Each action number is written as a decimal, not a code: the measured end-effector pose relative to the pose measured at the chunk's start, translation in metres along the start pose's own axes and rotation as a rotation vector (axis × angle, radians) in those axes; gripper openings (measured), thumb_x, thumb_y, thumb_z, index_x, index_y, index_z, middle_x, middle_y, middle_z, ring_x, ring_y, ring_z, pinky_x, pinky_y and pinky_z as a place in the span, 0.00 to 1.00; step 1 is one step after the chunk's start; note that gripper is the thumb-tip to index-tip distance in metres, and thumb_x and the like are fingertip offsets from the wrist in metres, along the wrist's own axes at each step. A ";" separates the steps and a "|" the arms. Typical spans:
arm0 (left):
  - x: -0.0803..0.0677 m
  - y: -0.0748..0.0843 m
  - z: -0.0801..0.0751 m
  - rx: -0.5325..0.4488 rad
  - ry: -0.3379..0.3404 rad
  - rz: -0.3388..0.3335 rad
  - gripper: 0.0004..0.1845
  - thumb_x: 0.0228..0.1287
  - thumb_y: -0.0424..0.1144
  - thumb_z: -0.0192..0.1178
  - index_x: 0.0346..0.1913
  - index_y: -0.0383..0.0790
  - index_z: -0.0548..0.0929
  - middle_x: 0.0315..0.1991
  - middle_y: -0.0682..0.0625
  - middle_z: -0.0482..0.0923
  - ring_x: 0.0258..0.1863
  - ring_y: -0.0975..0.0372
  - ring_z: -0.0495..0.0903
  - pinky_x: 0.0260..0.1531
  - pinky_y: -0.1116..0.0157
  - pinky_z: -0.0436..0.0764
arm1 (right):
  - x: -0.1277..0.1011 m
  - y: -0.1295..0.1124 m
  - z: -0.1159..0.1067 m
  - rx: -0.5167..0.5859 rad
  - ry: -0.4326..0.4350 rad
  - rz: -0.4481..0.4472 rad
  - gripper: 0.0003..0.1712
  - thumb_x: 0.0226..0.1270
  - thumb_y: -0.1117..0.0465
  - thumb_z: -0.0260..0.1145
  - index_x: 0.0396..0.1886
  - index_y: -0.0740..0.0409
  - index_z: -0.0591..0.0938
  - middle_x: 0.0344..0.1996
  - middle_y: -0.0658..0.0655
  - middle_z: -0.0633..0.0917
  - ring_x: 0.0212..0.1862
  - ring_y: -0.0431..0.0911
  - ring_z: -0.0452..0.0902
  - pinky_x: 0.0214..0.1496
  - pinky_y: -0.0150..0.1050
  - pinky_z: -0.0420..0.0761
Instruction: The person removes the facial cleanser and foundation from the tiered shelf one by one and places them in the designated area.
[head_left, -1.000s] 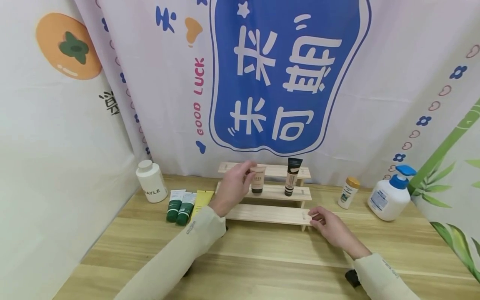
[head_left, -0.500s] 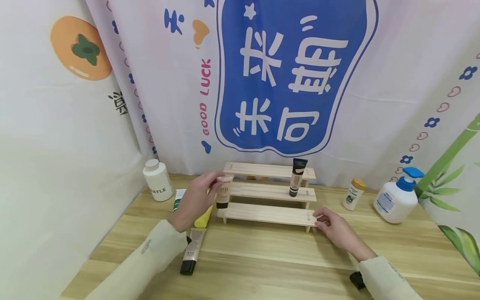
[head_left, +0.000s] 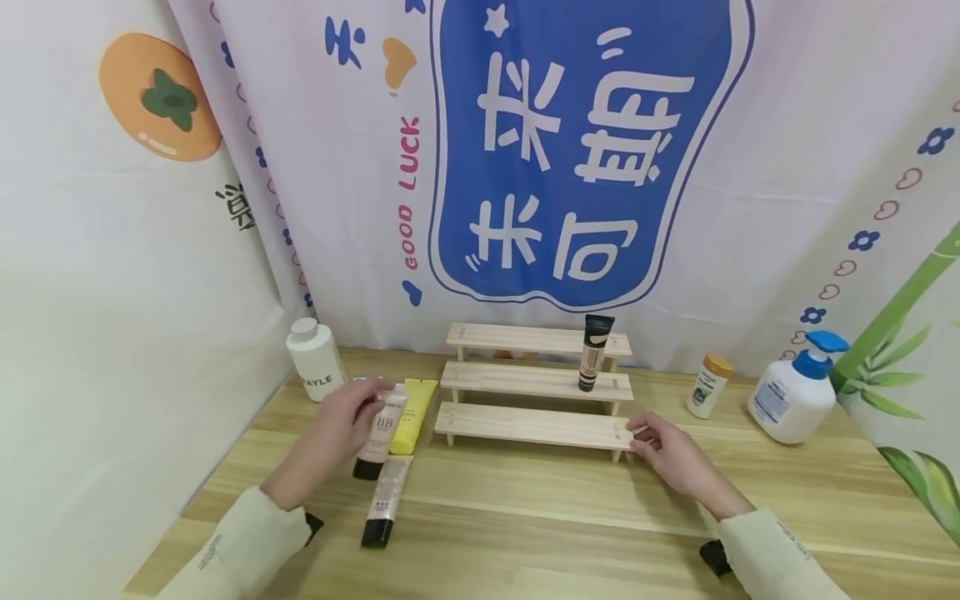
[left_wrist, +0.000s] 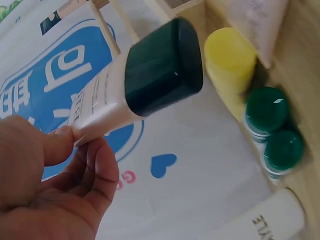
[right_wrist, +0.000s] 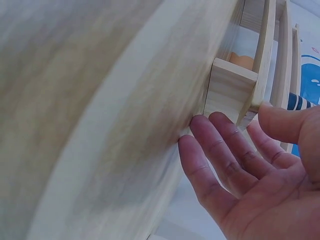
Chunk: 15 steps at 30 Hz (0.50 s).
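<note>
My left hand (head_left: 358, 410) pinches the flat end of a beige BB tube (head_left: 381, 429) with a dark cap (left_wrist: 160, 65). The tube is low over the table, just left of a yellow tube (head_left: 411, 406). Two green-capped tubes (left_wrist: 274, 134) are mostly hidden behind this hand. A three-step wooden rack (head_left: 536, 425) stands at the back middle, with one dark-topped tube (head_left: 592, 354) upright on its middle step. With straight fingers (right_wrist: 220, 145), my right hand (head_left: 660, 446) touches the right end of the lowest step.
Another beige tube (head_left: 385, 500) lies flat near my left wrist. A white bottle (head_left: 315, 360) stands at the back left. A small orange-capped bottle (head_left: 707, 387) and a blue-pump bottle (head_left: 793, 400) stand at the back right. Printed curtains hang behind.
My left hand has carried the BB tube from the rack's middle step down and left to the table beside the yellow tube. My right hand has stayed at the rack's end.
</note>
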<state>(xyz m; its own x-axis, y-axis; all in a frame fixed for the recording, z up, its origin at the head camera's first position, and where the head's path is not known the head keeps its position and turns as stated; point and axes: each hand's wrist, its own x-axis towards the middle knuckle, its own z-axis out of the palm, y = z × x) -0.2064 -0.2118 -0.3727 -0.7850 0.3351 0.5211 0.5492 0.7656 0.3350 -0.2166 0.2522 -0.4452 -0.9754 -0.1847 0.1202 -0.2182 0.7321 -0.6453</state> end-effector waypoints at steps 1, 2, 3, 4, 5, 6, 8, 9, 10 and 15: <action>-0.004 -0.002 -0.001 0.010 -0.018 -0.013 0.14 0.60 0.23 0.60 0.48 0.38 0.79 0.34 0.50 0.78 0.30 0.62 0.75 0.31 0.63 0.78 | 0.000 0.000 0.000 0.001 -0.003 0.000 0.12 0.65 0.68 0.62 0.48 0.63 0.76 0.35 0.54 0.82 0.36 0.45 0.78 0.39 0.42 0.78; -0.007 -0.003 -0.003 0.010 -0.034 -0.025 0.14 0.59 0.23 0.60 0.47 0.37 0.79 0.32 0.51 0.77 0.29 0.63 0.74 0.30 0.63 0.77 | 0.000 -0.001 0.000 0.003 -0.006 0.001 0.12 0.65 0.69 0.62 0.48 0.63 0.76 0.35 0.54 0.82 0.36 0.45 0.78 0.39 0.42 0.78; -0.011 -0.005 -0.004 0.015 -0.054 -0.043 0.13 0.59 0.23 0.60 0.46 0.37 0.79 0.30 0.52 0.76 0.27 0.64 0.73 0.28 0.64 0.77 | 0.000 -0.001 0.000 0.004 -0.009 0.002 0.12 0.66 0.69 0.62 0.48 0.63 0.76 0.35 0.54 0.82 0.36 0.45 0.78 0.38 0.42 0.78; -0.013 -0.007 -0.005 0.014 -0.073 -0.060 0.13 0.59 0.23 0.60 0.46 0.37 0.79 0.30 0.52 0.76 0.27 0.64 0.73 0.27 0.64 0.77 | 0.000 -0.001 0.000 0.004 -0.011 0.003 0.12 0.66 0.69 0.62 0.48 0.63 0.76 0.35 0.54 0.82 0.36 0.45 0.78 0.38 0.42 0.78; -0.016 -0.009 -0.006 0.012 -0.098 -0.083 0.13 0.59 0.23 0.61 0.45 0.37 0.79 0.30 0.52 0.76 0.27 0.64 0.73 0.27 0.64 0.77 | 0.000 -0.001 0.000 0.004 -0.012 0.003 0.12 0.65 0.69 0.62 0.48 0.63 0.76 0.35 0.54 0.82 0.36 0.45 0.78 0.38 0.42 0.78; -0.017 -0.011 -0.007 0.009 -0.131 -0.111 0.12 0.59 0.23 0.61 0.46 0.37 0.79 0.31 0.51 0.77 0.28 0.64 0.74 0.28 0.64 0.77 | 0.000 -0.002 0.000 0.005 -0.014 0.004 0.12 0.66 0.69 0.62 0.49 0.63 0.76 0.35 0.54 0.82 0.36 0.45 0.78 0.38 0.42 0.78; -0.020 -0.015 -0.009 0.007 -0.208 -0.175 0.12 0.59 0.24 0.60 0.46 0.36 0.79 0.33 0.50 0.78 0.29 0.63 0.75 0.29 0.63 0.77 | 0.000 -0.002 -0.001 0.003 -0.014 0.007 0.12 0.66 0.69 0.62 0.49 0.63 0.76 0.35 0.54 0.82 0.36 0.45 0.78 0.38 0.42 0.78; -0.022 -0.017 -0.010 0.018 -0.249 -0.212 0.12 0.60 0.25 0.60 0.46 0.36 0.79 0.34 0.48 0.78 0.30 0.62 0.76 0.30 0.62 0.78 | 0.000 -0.002 -0.001 0.001 -0.015 0.008 0.12 0.66 0.68 0.62 0.49 0.63 0.76 0.35 0.54 0.82 0.36 0.45 0.78 0.38 0.42 0.78; -0.023 -0.019 -0.010 0.031 -0.286 -0.235 0.11 0.60 0.25 0.60 0.46 0.35 0.79 0.36 0.47 0.79 0.32 0.60 0.76 0.31 0.61 0.78 | 0.000 -0.001 -0.001 0.000 -0.015 0.008 0.13 0.66 0.68 0.62 0.49 0.63 0.76 0.35 0.54 0.82 0.36 0.45 0.78 0.38 0.42 0.78; -0.032 -0.029 -0.004 0.036 -0.427 -0.356 0.10 0.61 0.25 0.59 0.45 0.34 0.79 0.37 0.45 0.79 0.30 0.60 0.76 0.29 0.61 0.77 | 0.001 0.000 -0.001 0.002 -0.015 0.007 0.13 0.66 0.68 0.62 0.49 0.63 0.76 0.36 0.55 0.82 0.36 0.45 0.78 0.38 0.42 0.78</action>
<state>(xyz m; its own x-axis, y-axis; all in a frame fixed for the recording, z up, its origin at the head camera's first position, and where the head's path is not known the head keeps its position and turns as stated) -0.1960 -0.2465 -0.3956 -0.9708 0.2396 0.0142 0.2250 0.8878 0.4014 -0.2174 0.2525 -0.4441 -0.9763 -0.1896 0.1048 -0.2117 0.7321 -0.6475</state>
